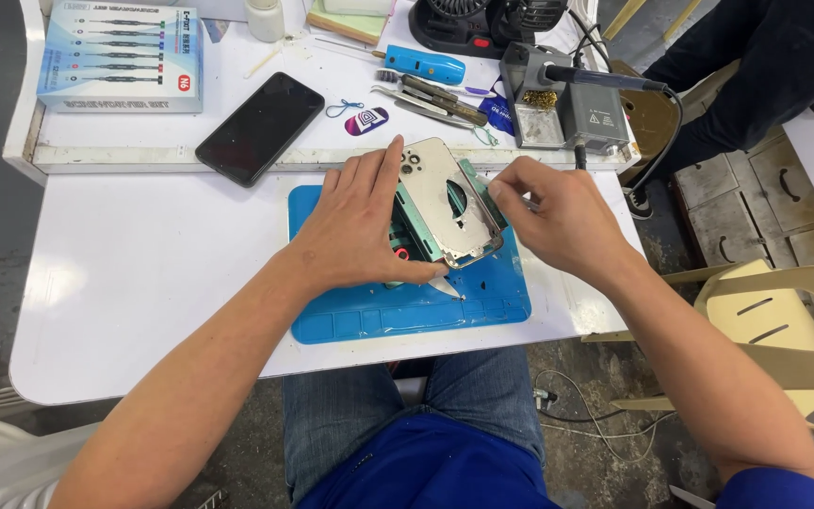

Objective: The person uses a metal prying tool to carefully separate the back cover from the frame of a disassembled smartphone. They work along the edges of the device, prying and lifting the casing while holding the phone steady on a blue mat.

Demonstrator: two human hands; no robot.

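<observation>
While your left hand [355,231] presses flat over the opened phone [445,203], its fingers are spread and released rather than curled, so the weight of the palm pins the body of the device down onto the blue work mat [398,311]. That looks like the reason for the flat hold: it keeps the lower half from sliding while the silver back panel [440,188] stands tilted up just past your fingertips. The panel leans between your two hands, its camera cut-outs at the end nearest your left index finger, and the green inner frame shows just under its raised edge.

Your right hand [558,221] is pinched at the panel's far edge, thumb and forefinger closed together; whether they grip the panel itself or a thin tool I cannot tell, since the fingertips hide the contact. A small pale pick [447,286] lies on the mat just below your left thumb, touching nothing that I can make out.

Beyond your fingertips, on the raised white shelf [143,155], rest a dark phone [259,127], a blue-handled tool [424,66], tweezers [431,99] and a grey soldering station [572,104]. Well off past your left knuckles sits a screwdriver set box [120,58]. Another person's dark sleeve [765,66] shows beyond your right hand, apart from your work.
</observation>
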